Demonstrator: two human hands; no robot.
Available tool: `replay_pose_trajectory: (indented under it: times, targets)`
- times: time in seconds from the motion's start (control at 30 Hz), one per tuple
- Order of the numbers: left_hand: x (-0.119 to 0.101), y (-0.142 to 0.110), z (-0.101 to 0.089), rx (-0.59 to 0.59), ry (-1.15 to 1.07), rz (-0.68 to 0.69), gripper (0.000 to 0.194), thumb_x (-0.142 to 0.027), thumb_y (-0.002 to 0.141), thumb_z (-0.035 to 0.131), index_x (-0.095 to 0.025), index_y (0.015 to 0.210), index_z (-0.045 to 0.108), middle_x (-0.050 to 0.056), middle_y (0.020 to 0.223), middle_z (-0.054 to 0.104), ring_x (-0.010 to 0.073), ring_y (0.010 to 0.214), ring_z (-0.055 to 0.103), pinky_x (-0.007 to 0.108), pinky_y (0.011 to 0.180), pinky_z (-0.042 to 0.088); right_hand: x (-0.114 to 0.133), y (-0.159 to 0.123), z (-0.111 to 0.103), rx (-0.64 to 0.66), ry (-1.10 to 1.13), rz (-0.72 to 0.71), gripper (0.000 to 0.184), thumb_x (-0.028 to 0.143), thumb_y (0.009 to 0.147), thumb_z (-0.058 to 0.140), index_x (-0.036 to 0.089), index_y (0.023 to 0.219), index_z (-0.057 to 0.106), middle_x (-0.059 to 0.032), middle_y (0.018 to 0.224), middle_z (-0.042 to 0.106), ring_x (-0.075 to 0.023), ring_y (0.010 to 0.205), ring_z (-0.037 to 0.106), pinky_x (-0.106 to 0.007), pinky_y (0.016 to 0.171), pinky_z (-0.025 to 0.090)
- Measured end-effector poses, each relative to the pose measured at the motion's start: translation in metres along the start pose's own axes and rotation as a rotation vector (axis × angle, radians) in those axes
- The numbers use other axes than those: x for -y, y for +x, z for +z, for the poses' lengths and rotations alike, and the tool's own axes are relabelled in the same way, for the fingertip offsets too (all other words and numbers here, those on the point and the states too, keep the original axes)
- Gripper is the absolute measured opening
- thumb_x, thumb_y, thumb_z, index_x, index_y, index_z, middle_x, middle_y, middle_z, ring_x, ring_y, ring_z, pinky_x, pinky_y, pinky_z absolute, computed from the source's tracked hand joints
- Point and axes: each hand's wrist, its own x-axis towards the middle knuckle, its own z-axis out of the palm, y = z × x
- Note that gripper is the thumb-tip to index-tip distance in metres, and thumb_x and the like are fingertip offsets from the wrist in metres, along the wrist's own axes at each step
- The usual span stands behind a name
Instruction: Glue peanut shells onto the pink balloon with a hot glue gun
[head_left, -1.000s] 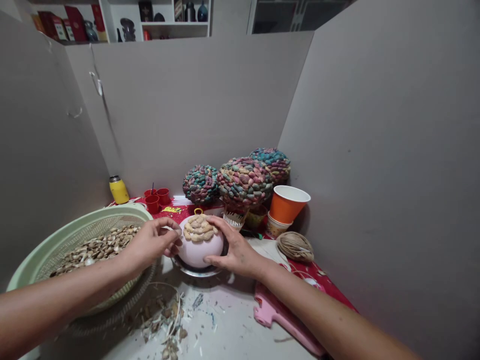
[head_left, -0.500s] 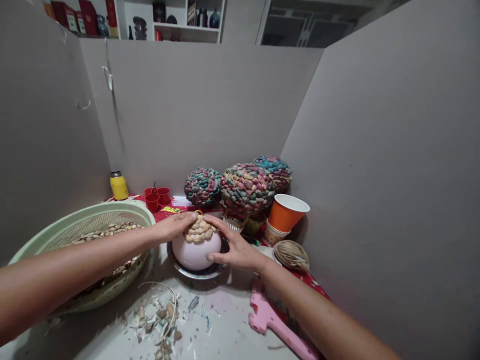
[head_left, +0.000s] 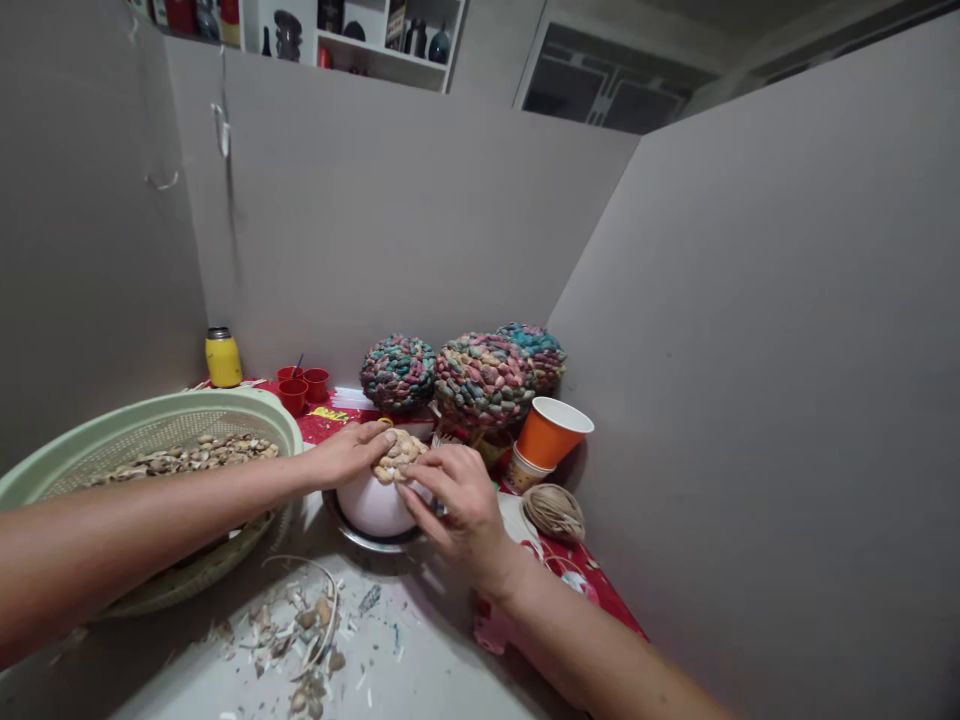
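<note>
A smooth, pale pink ball, perhaps a balloon (head_left: 369, 508), rests in a shallow metal dish (head_left: 367, 541). Tan peanut shells (head_left: 399, 458) cover its top in overlapping rows. My left hand (head_left: 349, 453) lies on the upper left of the ball, fingers stretched flat against the shells; its thumb is hard to make out. On the near right side, my right hand (head_left: 457, 505) pinches thumb and forefinger at the lower edge of the shell layer, on what appears to be one shell. Part of the ball's right side is hidden behind this hand.
A green colander (head_left: 281, 410) with shells stands left. Shell scraps (head_left: 307, 625) litter the table in front. Behind are coloured shell-covered balls (head_left: 487, 380), red cups (head_left: 293, 397), a yellow bottle (head_left: 223, 358); at right, an orange paper cup (head_left: 551, 440), coiled cord (head_left: 555, 512) and pink tool (head_left: 495, 628).
My right hand has gone from spread around the ball's right side to a pinch at the shell edge. My left hand stays on top. The view has tilted and shifted slightly.
</note>
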Motion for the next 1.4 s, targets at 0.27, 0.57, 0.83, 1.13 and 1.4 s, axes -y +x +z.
replay_pose_trajectory:
  times: [0.27,0.57,0.83,1.13,1.4]
  targets:
    - [0.009,0.000,0.002,-0.034,0.019,0.022,0.043,-0.057,0.080,0.061,-0.021,0.101,0.073,0.006,0.110,0.076,0.0305,0.115,0.062,0.036,0.102,0.044,0.019,0.006,0.014,0.068,-0.288,-0.085,0.017,0.020,0.099,0.052,0.019,0.092,0.067,-0.0060,0.082,0.068,-0.0216,0.079,0.056,-0.040,0.079,0.038]
    - [0.012,0.000,0.004,-0.041,-0.002,0.015,0.042,-0.057,0.077,0.063,-0.022,0.098,0.074,0.006,0.104,0.077,0.0302,0.112,0.063,0.034,0.100,0.045,0.014,-0.001,0.019,0.100,-0.304,-0.129,0.021,0.018,0.100,0.047,0.017,0.095,0.067,-0.0081,0.083,0.068,-0.0228,0.080,0.056,-0.041,0.080,0.039]
    - [0.002,-0.003,0.001,0.010,-0.017,0.013,0.047,-0.058,0.082,0.058,-0.019,0.105,0.073,0.008,0.113,0.076,0.0293,0.112,0.065,0.035,0.100,0.046,0.023,-0.008,-0.003,0.077,-0.166,-0.027,0.014,0.021,0.097,0.055,0.017,0.107,0.063,-0.0090,0.092,0.068,-0.0236,0.086,0.059,-0.040,0.079,0.043]
    - [-0.012,-0.006,-0.005,-0.012,0.032,-0.050,0.056,-0.069,0.079,0.054,-0.022,0.102,0.075,0.007,0.119,0.075,0.0322,0.128,0.057,0.035,0.106,0.043,0.014,-0.074,-0.070,0.342,-0.313,0.327,0.016,0.026,0.094,0.057,0.019,0.106,0.065,-0.0109,0.101,0.069,-0.0275,0.089,0.063,-0.041,0.075,0.049]
    - [-0.015,-0.007,-0.012,-0.084,0.137,-0.089,0.068,-0.072,0.076,0.057,-0.020,0.118,0.071,0.012,0.140,0.062,0.0344,0.138,0.047,0.041,0.117,0.031,0.023,-0.117,-0.101,0.706,-0.375,0.645,0.036,0.035,0.090,0.062,0.016,0.120,0.064,-0.0183,0.119,0.067,-0.0344,0.105,0.065,-0.047,0.087,0.053]
